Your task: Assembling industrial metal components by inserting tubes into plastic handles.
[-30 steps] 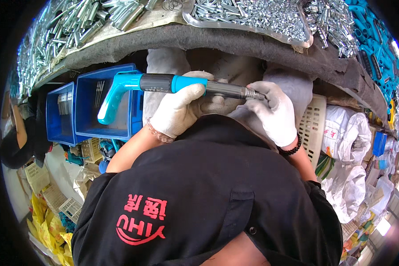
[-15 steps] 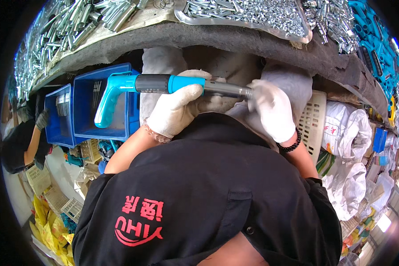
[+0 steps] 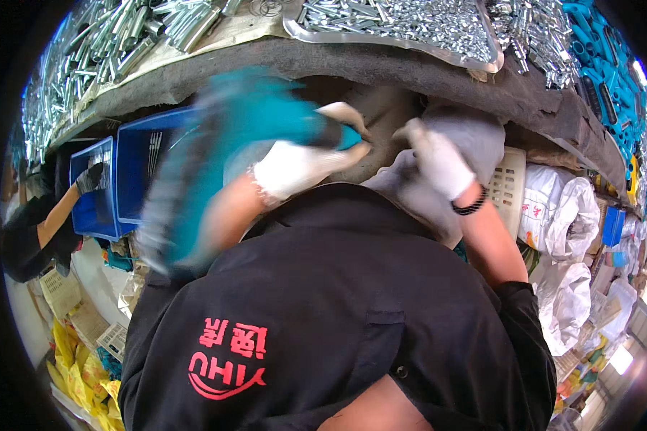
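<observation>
My left hand (image 3: 295,167), in a white glove, is closed around a teal pistol-grip nail gun (image 3: 248,115). The tool is badly smeared by motion, so its outline and steel barrel cannot be made out. One teal and black end pokes out between thumb and fingers. Over my grey-clad knee, my right hand (image 3: 438,159), also white-gloved, is apart from the tool. Its fingers point up and left, loosely spread, with nothing visible in them.
Ahead, a cloth-covered bench edge (image 3: 323,57) bears loose metal tubes (image 3: 133,32) and a tray (image 3: 395,42) of small metal parts. Teal tool bodies (image 3: 602,79) lie far right. Blue bins (image 3: 93,215) stand left, where a co-worker's gloved hand (image 3: 91,178) reaches. A cream crate (image 3: 509,176) stands right.
The nail gun has swung from lying level across both hands into a blur on the left. My right hand has come off its steel barrel. The co-worker's hand has moved into the blue bin.
</observation>
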Demonstrator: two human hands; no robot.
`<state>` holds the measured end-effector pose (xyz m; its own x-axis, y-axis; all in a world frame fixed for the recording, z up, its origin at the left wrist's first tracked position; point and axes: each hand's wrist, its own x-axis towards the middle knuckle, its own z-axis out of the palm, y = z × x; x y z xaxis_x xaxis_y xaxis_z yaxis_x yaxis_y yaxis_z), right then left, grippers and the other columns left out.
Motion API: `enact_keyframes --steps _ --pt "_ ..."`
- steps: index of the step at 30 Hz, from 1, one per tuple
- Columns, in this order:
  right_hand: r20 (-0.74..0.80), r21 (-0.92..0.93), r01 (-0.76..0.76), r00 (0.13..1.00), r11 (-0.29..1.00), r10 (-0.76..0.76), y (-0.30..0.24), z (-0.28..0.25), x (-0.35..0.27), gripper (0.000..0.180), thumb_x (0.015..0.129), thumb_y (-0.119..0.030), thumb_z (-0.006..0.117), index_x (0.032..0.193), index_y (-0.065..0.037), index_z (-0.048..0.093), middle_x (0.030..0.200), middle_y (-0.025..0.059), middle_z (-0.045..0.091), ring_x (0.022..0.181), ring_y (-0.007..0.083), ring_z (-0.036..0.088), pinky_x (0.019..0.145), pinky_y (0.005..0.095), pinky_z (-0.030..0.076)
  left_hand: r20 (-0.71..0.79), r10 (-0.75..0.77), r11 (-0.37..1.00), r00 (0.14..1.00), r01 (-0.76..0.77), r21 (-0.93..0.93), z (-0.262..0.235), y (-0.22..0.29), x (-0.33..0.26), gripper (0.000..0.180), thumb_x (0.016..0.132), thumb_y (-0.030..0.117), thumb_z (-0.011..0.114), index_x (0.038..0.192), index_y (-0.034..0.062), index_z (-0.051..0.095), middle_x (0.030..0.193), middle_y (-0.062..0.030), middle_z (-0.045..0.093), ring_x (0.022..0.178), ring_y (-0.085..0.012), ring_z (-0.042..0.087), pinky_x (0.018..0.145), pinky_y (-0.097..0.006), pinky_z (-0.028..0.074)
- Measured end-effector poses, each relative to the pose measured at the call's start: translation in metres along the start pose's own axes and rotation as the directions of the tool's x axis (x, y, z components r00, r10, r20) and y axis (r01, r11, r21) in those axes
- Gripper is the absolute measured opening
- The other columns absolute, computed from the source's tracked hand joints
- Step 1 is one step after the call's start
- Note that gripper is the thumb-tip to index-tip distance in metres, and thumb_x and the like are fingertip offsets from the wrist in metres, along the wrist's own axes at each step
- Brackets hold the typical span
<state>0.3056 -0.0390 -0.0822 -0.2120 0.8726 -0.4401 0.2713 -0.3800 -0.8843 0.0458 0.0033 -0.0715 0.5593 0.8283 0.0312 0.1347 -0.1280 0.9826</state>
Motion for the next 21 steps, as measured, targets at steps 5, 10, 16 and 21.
enact_keyframes --steps 5,10,16,21 --pt "-0.023 0.403 -0.073 0.996 0.912 0.089 -0.054 -0.036 -0.038 0.054 0.098 -0.040 0.062 0.133 0.000 0.053 0.093 0.0103 0.067 0.066 0.0129 0.064 0.055 0.0289 0.054 0.236 -0.062 0.567 0.970 -0.160 0.808 0.001 -0.034 0.046 0.036 0.081 0.029 0.073 0.110 0.0112 0.065 0.094 -0.0137 0.067 0.091 -0.0337 0.068 0.077 -0.046 0.054" --pt "-0.165 -0.109 -0.138 0.979 0.984 0.119 -0.034 -0.019 0.003 0.046 0.087 -0.017 0.070 0.127 0.002 0.054 0.086 0.0057 0.061 0.063 0.0107 0.060 0.054 0.0267 0.052 0.170 -0.222 0.725 0.960 0.046 0.687 -0.012 -0.111 0.077 0.052 0.082 0.034 0.074 0.127 0.0109 0.063 0.111 -0.0186 0.068 0.105 -0.0379 0.065 0.092 -0.044 0.052" --pt "-0.167 -0.261 -0.188 0.975 0.947 0.148 0.016 -0.022 0.048 0.040 0.085 -0.017 0.069 0.117 0.005 0.057 0.081 0.0064 0.061 0.059 0.0136 0.059 0.052 0.0298 0.051 -0.114 -0.004 0.900 0.993 0.053 0.433 -0.036 -0.130 0.096 0.044 0.090 0.034 0.067 0.126 0.0078 0.066 0.129 -0.0155 0.065 0.124 -0.0310 0.058 0.106 -0.038 0.043" --pt "-0.180 -0.223 -0.316 0.943 0.922 0.279 0.000 -0.003 0.066 0.024 0.084 -0.018 0.068 0.096 0.002 0.063 0.076 0.0078 0.063 0.062 0.0179 0.063 0.054 0.0339 0.053 -0.112 0.009 0.898 0.994 0.041 0.437 -0.038 -0.149 0.105 0.044 0.092 0.032 0.065 0.130 0.0095 0.064 0.138 -0.0137 0.060 0.131 -0.0305 0.052 0.111 -0.039 0.039"
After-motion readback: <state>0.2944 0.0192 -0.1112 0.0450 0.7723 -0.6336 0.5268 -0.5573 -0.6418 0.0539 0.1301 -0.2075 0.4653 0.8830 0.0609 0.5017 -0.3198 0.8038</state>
